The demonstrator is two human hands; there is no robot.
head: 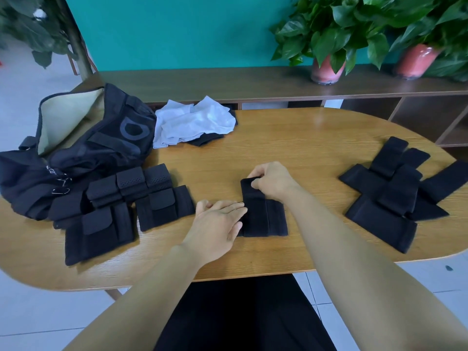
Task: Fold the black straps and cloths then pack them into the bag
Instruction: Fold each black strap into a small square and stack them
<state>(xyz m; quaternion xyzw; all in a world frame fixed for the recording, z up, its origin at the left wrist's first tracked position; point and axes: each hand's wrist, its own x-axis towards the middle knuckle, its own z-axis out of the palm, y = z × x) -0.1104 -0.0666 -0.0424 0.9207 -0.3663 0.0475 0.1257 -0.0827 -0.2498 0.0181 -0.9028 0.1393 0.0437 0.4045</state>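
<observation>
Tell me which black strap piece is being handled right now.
The black strap at the table's middle front: the left hand presses it flat while the right hand pinches its top end. The folded ones and the unfolded pile lie untouched.

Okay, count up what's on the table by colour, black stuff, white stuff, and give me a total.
Black: 4, the bag, folded straps, the strap being folded, unfolded straps.
White: 1, a cloth heap.
Total: 5 groups; pieces within piles cannot be counted.

Black strap [263, 216] lies folded before me; folded straps [131, 198] sit beside the open black bag [83, 138]; unfolded ones [395, 188] lie at right.
</observation>
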